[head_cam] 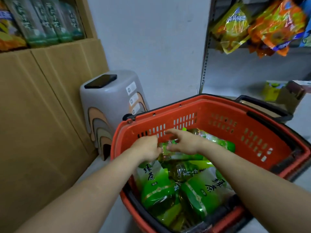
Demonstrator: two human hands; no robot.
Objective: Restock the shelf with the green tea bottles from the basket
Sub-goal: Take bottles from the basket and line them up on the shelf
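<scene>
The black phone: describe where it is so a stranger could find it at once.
Start at the red basket of green tea bottles on the floor. Just past its far left corner, against the white wall, stands a stack of grey plastic stools. The black phone lies flat on top, the only dark, glossy slab there.

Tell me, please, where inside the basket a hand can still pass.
Free: the far right part of the red basket, between its slotted wall and the green tea bottles. Crowded: the near and left part, where bottles pile and both hands reach.
</scene>
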